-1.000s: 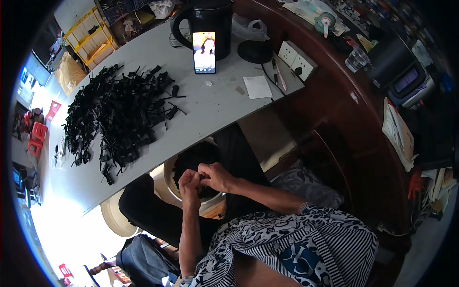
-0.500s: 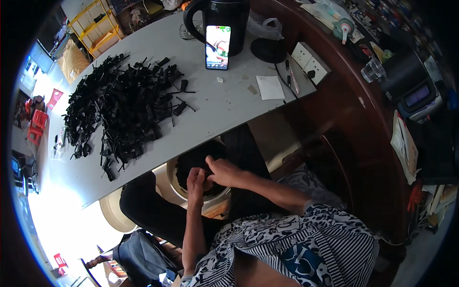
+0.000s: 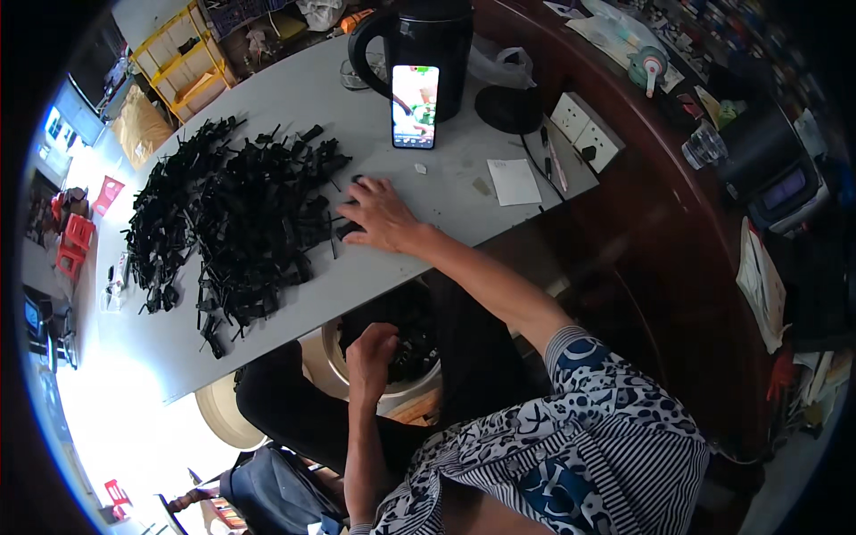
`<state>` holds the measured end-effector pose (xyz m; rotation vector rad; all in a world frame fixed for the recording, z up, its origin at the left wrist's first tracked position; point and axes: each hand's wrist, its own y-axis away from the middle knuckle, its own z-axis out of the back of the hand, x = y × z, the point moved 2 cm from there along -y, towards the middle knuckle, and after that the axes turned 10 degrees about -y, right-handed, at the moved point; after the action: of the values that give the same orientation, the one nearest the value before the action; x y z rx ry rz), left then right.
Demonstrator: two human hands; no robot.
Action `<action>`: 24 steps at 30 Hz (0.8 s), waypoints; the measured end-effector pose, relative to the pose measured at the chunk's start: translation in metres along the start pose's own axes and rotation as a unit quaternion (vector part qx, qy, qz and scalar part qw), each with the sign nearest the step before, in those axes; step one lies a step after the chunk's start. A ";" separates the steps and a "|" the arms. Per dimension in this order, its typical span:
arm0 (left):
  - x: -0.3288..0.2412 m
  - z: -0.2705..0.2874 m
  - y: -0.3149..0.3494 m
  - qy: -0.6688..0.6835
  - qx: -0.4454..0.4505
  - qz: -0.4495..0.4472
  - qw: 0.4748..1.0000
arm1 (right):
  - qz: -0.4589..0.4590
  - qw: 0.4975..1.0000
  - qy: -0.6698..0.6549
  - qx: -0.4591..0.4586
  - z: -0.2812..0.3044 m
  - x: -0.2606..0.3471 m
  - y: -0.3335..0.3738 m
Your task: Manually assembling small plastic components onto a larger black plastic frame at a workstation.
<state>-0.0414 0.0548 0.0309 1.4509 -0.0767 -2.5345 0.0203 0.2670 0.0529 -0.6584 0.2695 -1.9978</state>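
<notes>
The right hand (image 3: 382,217) reaches over the worktop (image 3: 473,198) at the right edge of a large heap of small black parts (image 3: 254,223); its grip is spread, fingers apart and pointing toward the heap, with a loose black part (image 3: 347,229) at the thumb side; whether the fingertips press on anything cannot be told. The left hand (image 3: 370,357) is below the near edge of the worktop, above the left side of a round pale basin (image 3: 421,387); its grip is curled in with the fingers bent, and whether something sits inside it cannot be told. More black parts (image 3: 412,343) lie in the basin, which is between the person's dark-trousered legs.

The heap covers the left half of the worktop, with thin stems sticking out at many angles; behind the right hand a lit phone (image 3: 415,107) stands upright just in front of a black kettle (image 3: 432,40); right of the kettle are a clear plastic bag (image 3: 506,67) and a round black base (image 3: 508,109); nearer lies a white slip of paper (image 3: 514,183), with a white socket strip (image 3: 584,132) beyond it at the right.
</notes>
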 end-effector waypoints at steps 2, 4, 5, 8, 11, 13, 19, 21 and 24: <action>-0.004 0.005 0.000 0.005 -0.008 -0.002 1.000 | 0.013 0.999 -0.001 -0.029 0.010 0.004 0.013; -0.010 0.011 -0.008 0.035 -0.023 -0.022 0.999 | 0.024 0.998 -0.001 -0.059 0.016 0.006 0.025; -0.012 0.012 -0.012 0.035 -0.021 -0.024 0.999 | 0.018 0.998 -0.011 -0.056 0.017 0.007 0.031; -0.023 0.016 -0.030 0.101 -0.028 0.003 0.994 | 0.013 0.998 -0.008 -0.056 0.025 0.012 0.040; -0.039 0.018 -0.046 0.159 -0.074 0.007 0.984 | 0.016 0.995 -0.017 -0.097 0.033 0.015 0.045; -0.047 0.017 -0.052 0.247 -0.105 0.002 0.963 | 0.016 0.990 -0.038 -0.134 0.037 0.020 0.051; -0.032 0.007 -0.055 0.377 -0.050 0.009 0.925 | -0.030 0.962 -0.225 -0.151 0.047 0.061 0.075; -0.029 0.003 -0.048 0.416 -0.048 0.036 0.908 | -0.037 0.957 -0.237 -0.161 0.041 0.059 0.088; -0.022 0.002 -0.040 0.445 -0.076 0.051 0.891 | -0.131 0.886 -0.400 -0.195 0.047 0.072 0.104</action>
<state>-0.0390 0.0984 0.0447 2.2872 0.1859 -1.5304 0.0963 0.1570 0.0697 -1.7873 0.0720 -1.7436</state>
